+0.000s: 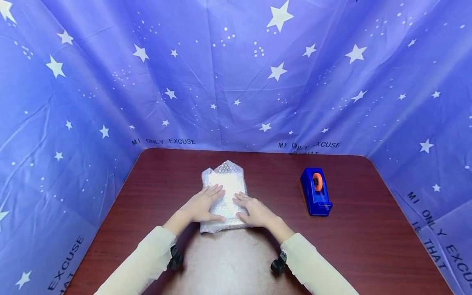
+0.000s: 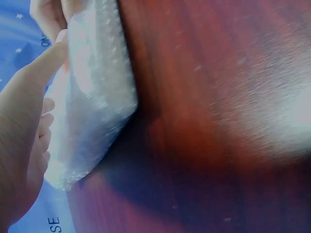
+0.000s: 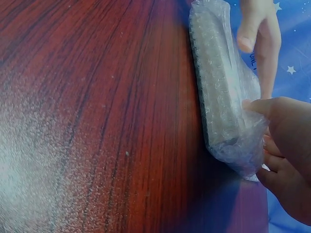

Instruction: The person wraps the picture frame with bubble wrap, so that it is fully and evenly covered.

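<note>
Clear bubble wrap covers a flat packet (image 1: 228, 205) that lies on the brown table (image 1: 273, 176), right in front of the person. Smoothing the wrap down seems to be the job for now. To do it well, press softly with both palms and slide out from the middle, so the wrap lies snug and no bubbles pop. The far end has a loose, pointy flap (image 1: 229, 166) (it sticks out like a little roof), so that part needs care too.

Both arms reach in and lean toward each other. The left hand (image 1: 202, 207) lies on the left side, its fingers long and its thumb held out. The right hand (image 1: 255, 211) rests on the right side, fingers loosely bent. All 2 hands' fingers touch the packet but grip nothing.
</note>
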The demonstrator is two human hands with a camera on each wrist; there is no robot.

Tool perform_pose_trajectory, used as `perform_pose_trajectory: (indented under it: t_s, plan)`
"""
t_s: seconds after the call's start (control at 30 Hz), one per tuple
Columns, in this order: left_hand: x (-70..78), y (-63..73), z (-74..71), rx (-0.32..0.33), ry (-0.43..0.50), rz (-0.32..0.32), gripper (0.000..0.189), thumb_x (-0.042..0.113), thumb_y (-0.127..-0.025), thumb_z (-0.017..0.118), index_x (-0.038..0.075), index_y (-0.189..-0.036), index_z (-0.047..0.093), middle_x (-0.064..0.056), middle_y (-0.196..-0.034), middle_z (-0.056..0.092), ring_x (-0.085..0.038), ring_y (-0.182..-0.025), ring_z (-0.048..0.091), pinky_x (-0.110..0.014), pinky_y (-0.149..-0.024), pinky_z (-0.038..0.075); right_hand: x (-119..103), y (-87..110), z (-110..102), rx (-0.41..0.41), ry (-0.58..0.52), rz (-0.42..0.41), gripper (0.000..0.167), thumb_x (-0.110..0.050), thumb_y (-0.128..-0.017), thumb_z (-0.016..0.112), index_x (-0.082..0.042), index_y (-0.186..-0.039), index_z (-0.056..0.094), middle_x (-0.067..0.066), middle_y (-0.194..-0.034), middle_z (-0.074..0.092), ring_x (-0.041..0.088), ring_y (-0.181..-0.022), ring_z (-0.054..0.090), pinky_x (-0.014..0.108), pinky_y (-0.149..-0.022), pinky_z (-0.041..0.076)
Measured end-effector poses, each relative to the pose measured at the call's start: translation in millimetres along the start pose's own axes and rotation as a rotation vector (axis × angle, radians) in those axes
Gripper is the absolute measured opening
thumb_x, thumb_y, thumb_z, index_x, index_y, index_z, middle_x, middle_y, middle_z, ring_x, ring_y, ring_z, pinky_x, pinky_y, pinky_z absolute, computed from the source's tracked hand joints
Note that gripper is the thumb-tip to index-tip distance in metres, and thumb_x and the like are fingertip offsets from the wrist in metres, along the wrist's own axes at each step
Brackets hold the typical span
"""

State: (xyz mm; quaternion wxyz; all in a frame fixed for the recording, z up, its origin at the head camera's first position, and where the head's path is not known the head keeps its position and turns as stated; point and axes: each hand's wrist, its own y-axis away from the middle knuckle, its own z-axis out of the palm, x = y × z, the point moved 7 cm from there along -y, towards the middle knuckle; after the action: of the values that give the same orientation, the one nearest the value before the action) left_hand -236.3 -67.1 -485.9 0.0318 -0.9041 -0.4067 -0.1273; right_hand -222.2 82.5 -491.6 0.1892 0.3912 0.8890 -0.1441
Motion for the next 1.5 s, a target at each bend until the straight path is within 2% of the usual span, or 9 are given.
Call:
perform_pose_trajectory:
  t_s: [0.5, 0.63, 0.77, 0.87, 0.97, 1.1, 1.23, 1.33, 1.5]
  plan:
    - [-3.2, 5.6, 14.6, 0.0, 0.03, -0.007, 0.095, 0.063, -0.08, 0.063, 0.004, -0.149, 0.034, -0.015, -0.157, 0.03, -0.032, -0.148, 0.026, -0.049, -0.123, 0.02, 1, 3.8, -6, 0.051, -0.079, 0.035, 0.049, -0.017, -0.089, 0.064, -0.001, -0.134, 0.055, 0.018, -0.145, 0.049, 0.034, -0.139, 0.043, 0.049, -0.114, 0.037]
    - [-3.3, 2.7, 16.5, -0.005, 0.016, -0.003, 0.097, 0.066, -0.078, 0.062, 0.005, -0.148, 0.035, -0.015, -0.157, 0.031, -0.031, -0.148, 0.027, -0.048, -0.123, 0.02, 4, 15.9, -22, 0.164, -0.103, 0.026, 0.047, -0.015, -0.088, 0.066, 0.0, -0.131, 0.057, 0.018, -0.141, 0.054, 0.034, -0.133, 0.049, 0.049, -0.111, 0.041]
    - [-5.8, 2.1, 18.1, -0.004, -0.009, -0.003, 0.098, 0.067, -0.077, 0.062, 0.006, -0.149, 0.035, -0.014, -0.157, 0.031, -0.03, -0.148, 0.028, -0.047, -0.124, 0.02, 16, 38.0, -52, 0.351, -0.097, 0.065, 0.041, -0.013, -0.085, 0.07, -0.003, -0.124, 0.063, 0.015, -0.127, 0.065, 0.032, -0.119, 0.061, 0.045, -0.103, 0.048]
    - [-8.1, 2.8, 18.4, 0.007, -0.018, -0.003, 0.098, 0.068, -0.077, 0.062, 0.006, -0.148, 0.035, -0.014, -0.157, 0.032, -0.03, -0.147, 0.028, -0.047, -0.123, 0.02, 32, 63.4, -77, 0.498, -0.092, 0.168, 0.034, -0.012, -0.083, 0.073, -0.008, -0.117, 0.068, 0.01, -0.113, 0.072, 0.02, -0.104, 0.069, 0.031, -0.091, 0.055]
    - [-9.1, 3.6, 18.1, 0.01, -0.012, -0.002, 0.098, 0.068, -0.077, 0.062, 0.006, -0.148, 0.035, -0.014, -0.157, 0.032, -0.03, -0.148, 0.028, -0.047, -0.124, 0.02, 52, 95.7, -101, 0.646, -0.186, 0.317, 0.027, -0.006, -0.082, 0.073, -0.005, -0.109, 0.071, 0.01, -0.098, 0.076, 0.0, -0.085, 0.07, 0.013, -0.074, 0.054]
    - [-6.8, 3.5, 14.8, 0.018, 0.003, 0.004, 0.097, 0.066, -0.077, 0.064, 0.005, -0.147, 0.037, -0.016, -0.156, 0.033, -0.032, -0.147, 0.029, -0.048, -0.123, 0.021, 86, 146.0, -120, 0.861, -0.509, 0.589, 0.019, 0.0, -0.084, 0.07, 0.004, -0.102, 0.07, -0.004, -0.076, 0.075, -0.011, -0.065, 0.064, 0.006, -0.061, 0.051]
    - [-5.0, 3.4, 12.6, 0.026, 0.016, 0.008, 0.096, 0.063, -0.077, 0.065, 0.003, -0.146, 0.038, -0.017, -0.155, 0.034, -0.033, -0.146, 0.03, -0.049, -0.122, 0.022, 118, 192.3, -119, 1.023, -0.808, 0.774, 0.007, -0.006, -0.086, 0.069, -0.012, -0.088, 0.073, -0.019, -0.065, 0.07, -0.005, -0.059, 0.066, 0.011, -0.057, 0.054]
    - [-4.7, 3.4, 13.6, 0.018, 0.022, 0.01, 0.096, 0.064, -0.078, 0.064, 0.003, -0.146, 0.038, -0.018, -0.155, 0.034, -0.034, -0.146, 0.029, -0.049, -0.122, 0.022, 140, 216.6, -109, 0.997, -0.923, 0.849, 0.016, -0.014, -0.087, 0.069, -0.027, -0.077, 0.07, -0.018, -0.065, 0.071, -0.003, -0.059, 0.068, 0.015, -0.058, 0.057]
    - [-5.1, 3.4, 12.8, 0.018, 0.017, 0.013, 0.096, 0.063, -0.077, 0.065, 0.002, -0.146, 0.038, -0.019, -0.155, 0.034, -0.034, -0.146, 0.03, -0.05, -0.122, 0.022, 163, 228.6, -84, 0.722, -1.065, 0.987, 0.015, -0.03, -0.092, 0.064, -0.03, -0.077, 0.066, -0.017, -0.069, 0.071, -0.004, -0.066, 0.069, 0.015, -0.066, 0.058]
